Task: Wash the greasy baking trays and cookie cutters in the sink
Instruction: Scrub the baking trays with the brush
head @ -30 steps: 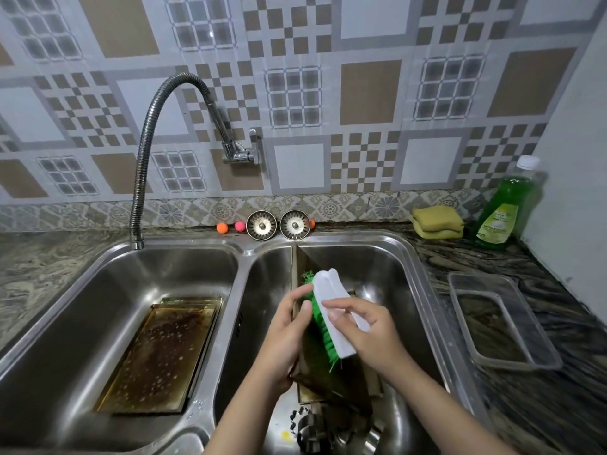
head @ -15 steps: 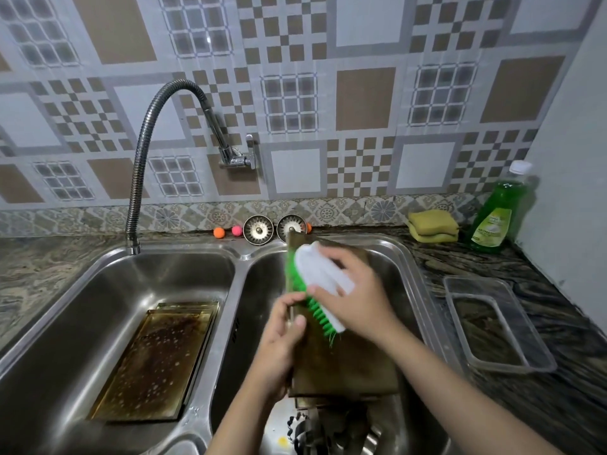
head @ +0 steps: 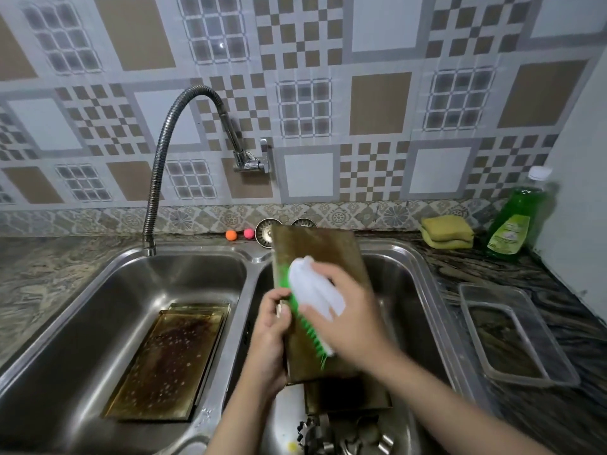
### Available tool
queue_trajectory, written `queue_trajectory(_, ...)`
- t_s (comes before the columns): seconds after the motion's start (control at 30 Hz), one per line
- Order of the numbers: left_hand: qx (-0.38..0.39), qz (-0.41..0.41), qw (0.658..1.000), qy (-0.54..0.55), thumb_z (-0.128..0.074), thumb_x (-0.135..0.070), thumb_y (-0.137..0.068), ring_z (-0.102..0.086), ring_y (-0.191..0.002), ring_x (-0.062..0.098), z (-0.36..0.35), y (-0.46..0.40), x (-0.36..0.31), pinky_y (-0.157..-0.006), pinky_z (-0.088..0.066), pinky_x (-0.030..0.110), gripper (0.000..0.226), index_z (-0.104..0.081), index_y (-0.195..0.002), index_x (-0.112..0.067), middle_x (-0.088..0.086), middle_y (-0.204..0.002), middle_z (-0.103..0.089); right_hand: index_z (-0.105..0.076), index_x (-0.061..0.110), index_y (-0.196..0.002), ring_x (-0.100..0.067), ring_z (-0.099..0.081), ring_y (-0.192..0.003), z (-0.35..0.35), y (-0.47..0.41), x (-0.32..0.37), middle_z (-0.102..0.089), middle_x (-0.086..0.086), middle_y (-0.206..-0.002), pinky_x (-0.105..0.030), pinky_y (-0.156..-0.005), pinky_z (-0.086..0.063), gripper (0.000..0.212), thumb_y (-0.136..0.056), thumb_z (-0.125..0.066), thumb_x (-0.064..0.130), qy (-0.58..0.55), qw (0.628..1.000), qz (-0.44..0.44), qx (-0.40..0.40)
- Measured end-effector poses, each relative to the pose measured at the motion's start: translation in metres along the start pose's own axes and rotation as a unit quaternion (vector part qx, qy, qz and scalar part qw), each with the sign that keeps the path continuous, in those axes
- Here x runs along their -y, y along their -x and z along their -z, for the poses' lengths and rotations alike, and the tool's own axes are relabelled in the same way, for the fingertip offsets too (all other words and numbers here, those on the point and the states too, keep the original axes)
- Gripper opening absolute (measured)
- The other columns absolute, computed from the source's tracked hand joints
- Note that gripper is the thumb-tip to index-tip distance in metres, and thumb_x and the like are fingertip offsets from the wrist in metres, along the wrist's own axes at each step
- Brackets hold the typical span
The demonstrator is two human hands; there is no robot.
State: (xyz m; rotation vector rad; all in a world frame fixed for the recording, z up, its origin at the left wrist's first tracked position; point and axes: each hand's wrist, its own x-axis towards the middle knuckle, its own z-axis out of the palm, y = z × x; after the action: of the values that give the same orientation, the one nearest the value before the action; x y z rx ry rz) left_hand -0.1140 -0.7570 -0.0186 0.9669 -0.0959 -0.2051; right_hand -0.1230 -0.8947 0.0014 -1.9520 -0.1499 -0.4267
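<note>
A green soap bottle stands just right of the yellow sponges; a clear tub sits nearer.

Home kitchen from what I see: double stainless sink centre frame, flexible faucet on patterned tile wall, stone counter, dish soap bottle and sponges at right.
</note>
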Motion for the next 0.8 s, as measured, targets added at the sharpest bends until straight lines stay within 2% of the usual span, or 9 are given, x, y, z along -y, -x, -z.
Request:
queue_trajectory(0.1,-0.043,-0.035,0.998,-0.002,-0.045,-0.013,-0.094,-0.067,-0.065,0.016,0.014,-0.002,-0.020,-0.055,-0.057,0.031,0.012,-0.051,-0.102,-0.021,0.003,-0.082,-0.071,-0.051,0.050,-0.123,0.005,-0.059,-0.106,-0.003,0.046,-0.014,-0.060,0.032,-0.118,-0.021,-0.084,-0.052,0.058,-0.070,-0.072,0.037,-0.046,0.999,-0.012,0.026)
queue_trajectory(0.17,-0.051,-0.041,0.998,-0.011,-0.035,-0.007,-0.097,-0.067,-0.065,0.014,0.024,-0.001,-0.028,-0.056,-0.058,0.035,0.022,-0.050,-0.101,-0.022,-0.001,-0.080,-0.071,-0.056,0.047,-0.119,0.001,-0.061,-0.104,0.007,0.045,-0.035,-0.061,0.031,-0.116,-0.020,-0.081,-0.053,0.055,-0.072,-0.077,0.028,-0.050,0.998,-0.030,-0.008)
queue_trajectory(0.27,-0.040,-0.017,0.999,-0.025,-0.048,-0.006,-0.093,-0.066,-0.068,0.019,0.020,0.004,-0.019,-0.058,-0.057,0.038,0.018,-0.052,-0.099,-0.022,0.004,-0.084,-0.070,-0.053,0.045,-0.115,-0.007,-0.063,-0.089,0.017,0.009,-0.056,-0.067,0.015,-0.109,-0.016,-0.068,-0.051,0.055,-0.074,-0.079,0.019,0.001,0.993,-0.083,-0.084)
queue_trajectory(0.37,0.002,0.007,0.997,-0.080,-0.057,-0.016,-0.085,-0.063,-0.077,0.024,0.006,0.008,0.003,-0.062,-0.055,0.036,0.016,-0.056,-0.100,-0.021,0.013,-0.094,-0.066,-0.054,0.032,-0.126,-0.011,-0.062,-0.101,0.010,-0.016,-0.040,-0.064,0.007,-0.117,-0.026,-0.079,-0.054,0.057,-0.075,-0.079,0.023,-0.018,0.989,-0.080,-0.119)
queue_trajectory(0.5,-0.001,0.012,0.995,-0.096,-0.048,-0.006,-0.092,-0.062,-0.068,0.012,0.004,0.007,0.016,-0.056,-0.052,0.025,0.008,-0.049,-0.099,-0.011,0.005,-0.082,-0.064,-0.056,0.033,-0.125,0.001,-0.058,-0.100,-0.008,-0.012,-0.015,-0.058,0.029,-0.115,-0.018,-0.079,-0.050,0.056,-0.073,-0.077,0.026,-0.002,1.000,-0.002,-0.022)
queue_trajectory(0.6,0.001,-0.008,0.986,-0.167,-0.050,-0.005,-0.092,-0.055,-0.062,0.006,0.010,0.011,0.011,-0.052,-0.047,0.019,0.008,-0.045,-0.092,-0.011,0.003,-0.078,-0.055,-0.057,0.025,-0.126,-0.009,-0.060,-0.101,0.005,-0.030,-0.034,-0.061,0.016,-0.114,-0.025,-0.079,-0.049,0.056,-0.074,-0.079,0.025,0.015,0.998,-0.036,-0.057)
queue_trajectory(0.67,0.012,-0.016,0.976,-0.217,-0.043,0.001,-0.096,-0.052,-0.060,0.002,0.011,0.015,0.008,-0.051,-0.044,0.016,0.012,-0.043,-0.091,-0.010,0.002,-0.078,-0.050,-0.052,0.024,-0.133,-0.018,-0.058,-0.111,0.018,-0.045,-0.044,-0.060,0.006,-0.126,-0.031,-0.086,-0.050,0.061,-0.078,-0.076,0.027,0.045,0.991,-0.099,-0.079)
queue_trajectory(0.73,0.032,-0.024,0.964,-0.262,-0.048,-0.005,-0.095,-0.051,-0.065,0.000,0.010,0.016,0.008,-0.057,-0.043,0.015,0.010,-0.045,-0.093,-0.014,-0.001,-0.082,-0.048,-0.042,0.030,-0.141,-0.017,-0.052,-0.121,0.024,-0.049,-0.042,-0.049,0.008,-0.141,-0.030,-0.092,-0.048,0.067,-0.082,-0.072,0.030,0.053,0.990,-0.112,-0.073)
queue_trajectory(0.8,0.057,-0.025,0.950,-0.306,-0.051,-0.016,-0.089,-0.049,-0.076,0.006,0.006,0.014,0.006,-0.069,-0.043,0.021,0.009,-0.049,-0.093,-0.024,-0.001,-0.087,-0.048,-0.041,0.038,-0.141,-0.012,-0.054,-0.114,0.022,-0.047,-0.030,-0.052,0.010,-0.136,-0.026,-0.089,-0.047,0.064,-0.084,-0.069,0.035,0.050,0.995,-0.079,-0.047)
